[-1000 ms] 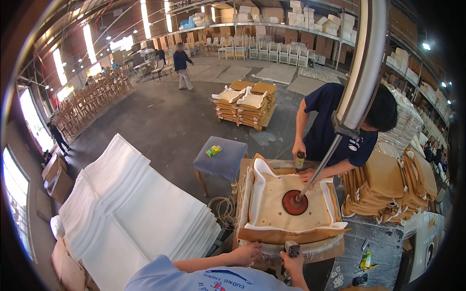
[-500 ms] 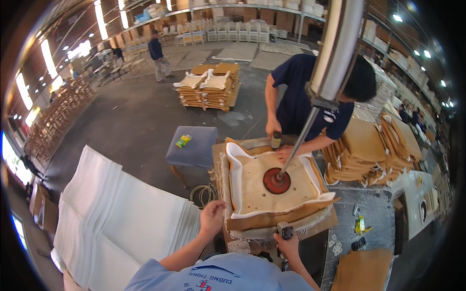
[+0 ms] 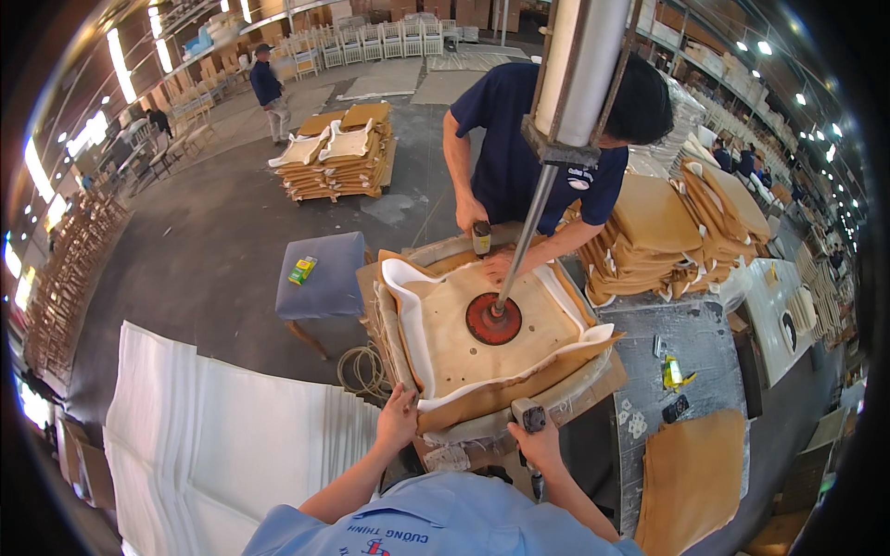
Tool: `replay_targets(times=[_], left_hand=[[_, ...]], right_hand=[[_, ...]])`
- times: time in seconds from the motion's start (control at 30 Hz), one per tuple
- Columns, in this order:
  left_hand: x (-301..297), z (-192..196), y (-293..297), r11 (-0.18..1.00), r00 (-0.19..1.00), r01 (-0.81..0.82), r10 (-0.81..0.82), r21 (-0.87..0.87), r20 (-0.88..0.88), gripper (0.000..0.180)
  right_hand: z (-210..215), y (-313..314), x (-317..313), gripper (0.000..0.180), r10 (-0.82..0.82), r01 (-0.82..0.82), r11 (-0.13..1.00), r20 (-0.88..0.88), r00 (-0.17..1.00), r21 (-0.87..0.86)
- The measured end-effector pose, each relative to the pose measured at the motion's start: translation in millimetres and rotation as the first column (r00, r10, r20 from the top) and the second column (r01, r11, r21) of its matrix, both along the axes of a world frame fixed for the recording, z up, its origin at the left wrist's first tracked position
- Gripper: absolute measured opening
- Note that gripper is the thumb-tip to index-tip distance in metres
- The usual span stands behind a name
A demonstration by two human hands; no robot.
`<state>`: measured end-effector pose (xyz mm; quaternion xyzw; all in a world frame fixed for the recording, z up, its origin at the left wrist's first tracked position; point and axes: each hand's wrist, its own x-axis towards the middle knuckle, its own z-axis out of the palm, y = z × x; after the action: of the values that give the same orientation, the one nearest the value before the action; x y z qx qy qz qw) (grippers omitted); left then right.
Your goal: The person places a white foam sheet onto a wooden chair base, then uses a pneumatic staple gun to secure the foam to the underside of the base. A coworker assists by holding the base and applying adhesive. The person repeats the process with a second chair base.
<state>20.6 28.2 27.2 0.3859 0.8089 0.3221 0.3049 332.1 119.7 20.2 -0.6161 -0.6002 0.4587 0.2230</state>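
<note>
A chair seat lies upside down on a padded stand, its pale wooden board (image 3: 445, 320) edged by white padding (image 3: 422, 320) and a brown cover (image 3: 491, 382). A round red press pad (image 3: 494, 318) on a metal rod bears down on the board. My left hand (image 3: 399, 419) is at the near left corner, fingers closed on the cover's edge. My right hand (image 3: 540, 445) grips a staple gun (image 3: 528, 415) just in front of the near edge. Across from me, a co-worker holds another staple gun (image 3: 481, 239) at the far edge, the other hand flat on the board.
White padding sheets (image 3: 241, 417) are stacked at left. A blue stool (image 3: 320, 276) carries a small green-yellow box. On the right, a grey table (image 3: 672, 343) holds brown covers (image 3: 691, 473) and small items. Stacked covered seats (image 3: 649, 222) stand behind it; a coiled hose (image 3: 363, 371) hangs by the stand.
My left hand has moved from beside the seat onto its near left corner. My right hand keeps the staple gun near the front edge. The view has shifted.
</note>
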Motion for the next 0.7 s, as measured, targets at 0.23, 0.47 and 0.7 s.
replay_targets(times=[0.23,0.47,0.7], left_hand=[[-15.7,-1.3,-1.6,0.995,0.994,0.102,-0.101,0.016,-0.043,0.042],[-52.8,8.6,10.1,0.902,0.816,0.431,-0.376,0.029,-0.439,0.067],[-87.3,25.4,46.1,0.721,0.539,0.635,-0.670,-0.277,-0.510,0.073]], right_hand=[[21.7,-1.1,-6.7,0.073,-0.025,0.024,0.999,-0.015,1.000,-0.023],[28.7,-5.2,-13.4,0.075,-0.006,0.007,0.999,-0.027,1.000,0.050],[26.4,-7.0,-9.5,0.068,-0.011,0.008,0.990,0.024,1.000,0.143]])
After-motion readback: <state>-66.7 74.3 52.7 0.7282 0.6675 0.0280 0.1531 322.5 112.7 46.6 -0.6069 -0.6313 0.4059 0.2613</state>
